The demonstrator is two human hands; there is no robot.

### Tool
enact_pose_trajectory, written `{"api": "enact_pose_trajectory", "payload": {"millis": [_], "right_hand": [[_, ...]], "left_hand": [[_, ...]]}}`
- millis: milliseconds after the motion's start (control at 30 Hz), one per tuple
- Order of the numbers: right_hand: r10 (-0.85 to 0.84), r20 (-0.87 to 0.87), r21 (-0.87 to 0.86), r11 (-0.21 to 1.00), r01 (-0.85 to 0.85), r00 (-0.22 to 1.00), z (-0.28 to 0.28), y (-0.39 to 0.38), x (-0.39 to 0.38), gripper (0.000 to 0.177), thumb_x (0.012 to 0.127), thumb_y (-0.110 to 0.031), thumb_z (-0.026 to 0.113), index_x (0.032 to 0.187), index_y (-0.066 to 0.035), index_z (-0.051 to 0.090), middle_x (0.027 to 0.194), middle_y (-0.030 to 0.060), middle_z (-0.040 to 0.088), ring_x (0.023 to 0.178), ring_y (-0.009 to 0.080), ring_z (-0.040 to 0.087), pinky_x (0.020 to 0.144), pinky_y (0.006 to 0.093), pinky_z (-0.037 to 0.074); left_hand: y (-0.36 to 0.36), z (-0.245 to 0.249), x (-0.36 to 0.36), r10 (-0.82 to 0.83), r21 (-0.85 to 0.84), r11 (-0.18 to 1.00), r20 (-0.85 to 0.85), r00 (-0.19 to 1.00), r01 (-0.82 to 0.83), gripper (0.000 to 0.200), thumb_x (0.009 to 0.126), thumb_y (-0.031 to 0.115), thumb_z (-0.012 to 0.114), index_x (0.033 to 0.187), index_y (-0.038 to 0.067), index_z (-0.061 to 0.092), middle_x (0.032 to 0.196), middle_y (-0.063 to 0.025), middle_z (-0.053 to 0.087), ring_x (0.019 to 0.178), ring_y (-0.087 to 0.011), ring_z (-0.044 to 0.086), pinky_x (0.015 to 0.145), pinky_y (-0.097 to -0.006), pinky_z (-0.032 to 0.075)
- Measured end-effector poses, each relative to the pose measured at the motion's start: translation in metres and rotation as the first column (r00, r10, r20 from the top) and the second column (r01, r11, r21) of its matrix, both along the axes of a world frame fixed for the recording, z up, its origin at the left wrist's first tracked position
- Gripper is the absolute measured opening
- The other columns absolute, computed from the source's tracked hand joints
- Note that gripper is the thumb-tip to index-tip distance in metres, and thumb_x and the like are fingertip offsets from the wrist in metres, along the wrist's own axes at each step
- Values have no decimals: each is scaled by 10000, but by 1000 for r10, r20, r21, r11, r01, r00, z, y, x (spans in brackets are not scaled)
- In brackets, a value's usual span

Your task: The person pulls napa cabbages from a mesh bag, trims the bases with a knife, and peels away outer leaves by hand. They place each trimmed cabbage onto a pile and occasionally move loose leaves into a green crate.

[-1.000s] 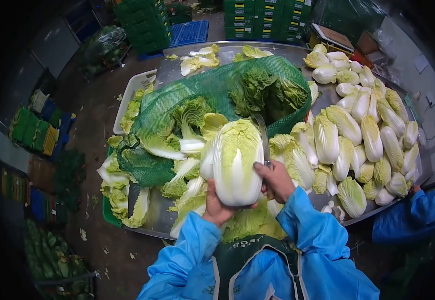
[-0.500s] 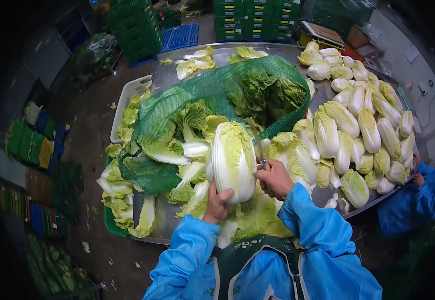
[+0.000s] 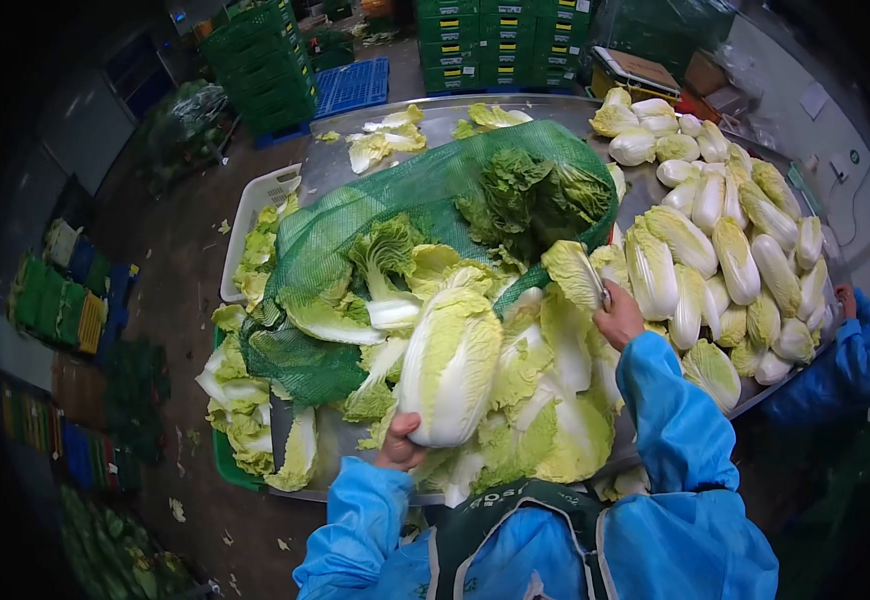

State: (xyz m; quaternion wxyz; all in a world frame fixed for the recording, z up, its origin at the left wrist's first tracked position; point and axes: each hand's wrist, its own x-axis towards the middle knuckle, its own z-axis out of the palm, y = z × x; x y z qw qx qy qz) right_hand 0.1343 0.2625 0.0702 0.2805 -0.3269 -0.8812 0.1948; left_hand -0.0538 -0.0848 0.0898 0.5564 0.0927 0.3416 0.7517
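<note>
My left hand [image 3: 399,444] grips the base of a large napa cabbage [image 3: 450,362], which tilts leaf-end away over the near edge of the steel table [image 3: 553,106]. My right hand [image 3: 621,315] is out to the right of it, closed around a knife handle. A loose outer leaf [image 3: 573,273] hangs at the blade and hides most of it. Cut-off leaves [image 3: 545,400] lie heaped between the cabbage and my right arm. Both sleeves are blue.
A green net sack [image 3: 425,200] of untrimmed cabbages fills the table's middle. Trimmed cabbages [image 3: 735,250] are piled at the right. A white crate [image 3: 255,215] of leaves stands left. Green crates [image 3: 475,40] stand behind. A co-worker's blue sleeve [image 3: 863,352] is at the right edge.
The cabbage has dropped lower and tilted left, with only my left hand on it. My right hand swung right and up with the knife, and outer leaves have come off onto the table.
</note>
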Motion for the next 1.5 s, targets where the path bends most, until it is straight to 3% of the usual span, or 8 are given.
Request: {"api": "enact_pose_trajectory", "payload": {"millis": [67,167,367,600,800,1067,1200,1500], "right_hand": [[61,-158,297,955,-12,986,-2,0,3,474,711,-164,632,1147,-4,537,614,94,543,524,190,529,494,322,430],[-13,-80,-822,567,-58,997,71,-62,-13,516,785,-293,654,1200,-17,521,634,39,553,453,114,486,403,264,390],[-79,-410,-912,13,-411,909,73,-98,0,713,791,-418,686,1331,-40,414,574,-11,483,412,63,443,352,204,343],[-196,-438,-893,201,-401,877,94,-32,60,611,759,-333,722,1249,-52,489,597,-17,482,410,71,439,352,216,341],[-293,-533,-805,-113,-582,794,65,-12,99,461,791,-365,649,1062,-2,563,768,48,639,508,100,556,412,218,415],[-290,-428,-890,301,-343,856,60,-17,137,750,761,-390,710,1313,3,389,637,-1,511,429,67,450,369,210,354],[-618,-386,-878,17,-479,685,56,21,188,589,744,-320,720,1202,-46,471,709,20,565,414,87,450,348,220,340],[-787,-568,-800,458,-387,242,100,207,356,356,793,-398,639,944,-81,583,732,44,610,504,149,543,400,304,443]], "left_hand": [[3,1,-3,7,25,1000,15,1000,-8,830,657,272,661,1363,4,316,1309,-149,466,1177,-268,486,1026,-388,365],[22,14,0,37,-99,993,-288,957,-68,820,656,255,674,1353,-1,326,1281,-135,482,1135,-243,508,990,-365,385],[104,43,44,35,-164,976,-536,843,-145,753,656,140,760,1276,16,352,1151,-106,526,1043,-199,535,901,-314,432],[187,64,112,-53,-68,998,-816,576,-5,1007,618,165,808,1400,30,188,1296,-148,404,1128,-244,495,896,-374,439],[223,30,124,-183,-79,980,-30,983,180,537,926,370,453,1354,61,356,1339,-106,455,1212,-252,452,1034,-430,338],[282,15,184,-82,68,995,197,977,70,562,918,460,442,1313,61,418,1308,-121,489,1163,-298,497,1014,-439,374],[323,20,217,-178,-50,982,112,978,184,534,914,370,497,1334,61,381,1271,-112,510,1154,-272,499,1006,-411,376],[359,33,226,-417,-219,909,-512,751,356,470,835,80,584,1274,-4,442,1151,-111,576,1076,-187,528,937,-312,395]]}}
